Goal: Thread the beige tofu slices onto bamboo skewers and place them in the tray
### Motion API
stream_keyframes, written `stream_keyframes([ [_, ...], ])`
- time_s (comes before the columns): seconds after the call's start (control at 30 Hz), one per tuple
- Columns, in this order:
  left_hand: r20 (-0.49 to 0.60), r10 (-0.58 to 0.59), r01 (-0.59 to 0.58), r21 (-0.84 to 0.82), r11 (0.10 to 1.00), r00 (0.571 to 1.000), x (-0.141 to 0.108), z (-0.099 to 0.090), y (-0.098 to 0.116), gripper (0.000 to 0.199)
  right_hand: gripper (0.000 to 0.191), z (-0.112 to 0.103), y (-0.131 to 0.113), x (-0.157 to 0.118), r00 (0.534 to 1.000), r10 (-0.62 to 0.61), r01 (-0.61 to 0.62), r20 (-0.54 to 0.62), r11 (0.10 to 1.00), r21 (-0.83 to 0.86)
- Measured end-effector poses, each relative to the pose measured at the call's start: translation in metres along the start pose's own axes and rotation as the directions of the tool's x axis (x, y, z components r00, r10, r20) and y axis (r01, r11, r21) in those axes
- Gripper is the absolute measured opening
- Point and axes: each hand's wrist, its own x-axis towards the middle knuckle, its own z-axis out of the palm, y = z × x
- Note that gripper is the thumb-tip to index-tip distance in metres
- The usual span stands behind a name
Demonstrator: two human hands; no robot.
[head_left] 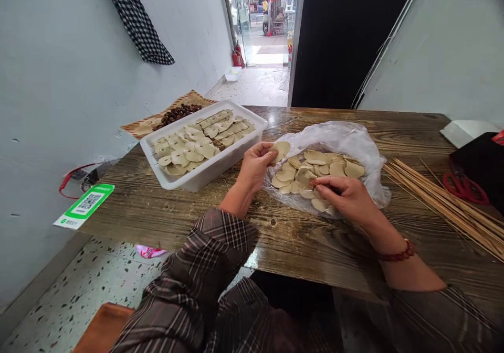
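Between its thumb and fingers, my left hand [255, 165] pinches a thin, pale round slice [281, 151] at the left edge of a clear plastic bag [364, 140]. Many more pale slices [334, 161] lie on the open bag. Over the slices, my right hand [346, 195] is closed in a pinch on a thin stick [312, 182], of which only a short tip shows. One slice seems to be at that tip. To the left, a white plastic tub [205, 173] holds similar slices threaded on skewers [232, 132].
Dark pieces [181, 114] lie on patterned paper [144, 127] behind the tub. A bundle of bamboo sticks [444, 201] and red-handled scissors [466, 188] rest on the wooden table [220, 232] at right. A green QR card [87, 205] sits at the left edge.
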Motion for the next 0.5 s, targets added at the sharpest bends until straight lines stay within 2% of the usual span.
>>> stream_keyframes([
  [0.17, 0.005, -0.081, 0.081, -0.127, 0.989, 0.997, -0.0006, -0.0003, 0.0020, 0.033, 0.023, 0.0004, 0.0013, 0.0001, 1.000, -0.008, 0.008, 0.004, 1.000, 0.020],
  [0.5, 0.059, -0.104, 0.112, -0.168, 0.979, 0.993, -0.0004, 0.0008, -0.0059, 0.036, 0.022, 0.0024, 0.0044, -0.0004, 1.000, -0.011, 0.011, -0.010, 1.000, 0.003],
])
